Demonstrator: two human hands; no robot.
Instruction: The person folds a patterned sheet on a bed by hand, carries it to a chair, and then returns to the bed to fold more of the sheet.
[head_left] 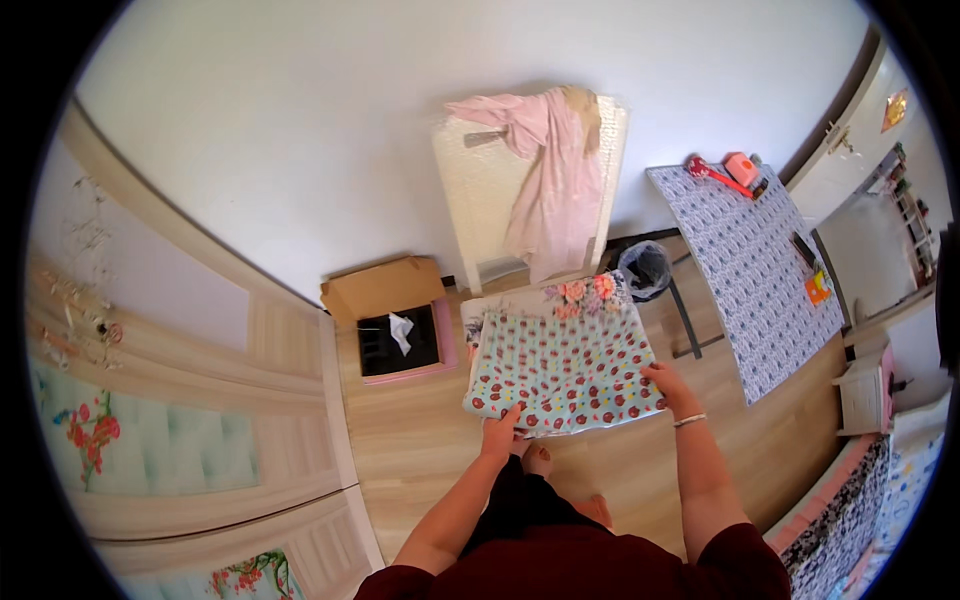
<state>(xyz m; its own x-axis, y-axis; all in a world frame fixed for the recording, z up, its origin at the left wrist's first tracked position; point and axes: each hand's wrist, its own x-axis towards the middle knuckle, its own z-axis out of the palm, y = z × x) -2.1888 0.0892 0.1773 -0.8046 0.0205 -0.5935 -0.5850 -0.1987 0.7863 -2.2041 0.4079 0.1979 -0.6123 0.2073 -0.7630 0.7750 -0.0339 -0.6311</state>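
Cloth, pale green with red motifs, spreads away from both hands toward the upright white panel draped with pink fabric, its long axis seemingly side to side. Left hand pinches the near edge and right hand the right-hand corner, both touching, neither nearer; fingertips underneath hidden. No brand, label or writing readable on it.

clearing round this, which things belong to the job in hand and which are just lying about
In the job:
patterned cloth, gripped by left hand and right hand
floral fabric at its far edge

Apparently just lying about:
open box
pink cloth
bin
table
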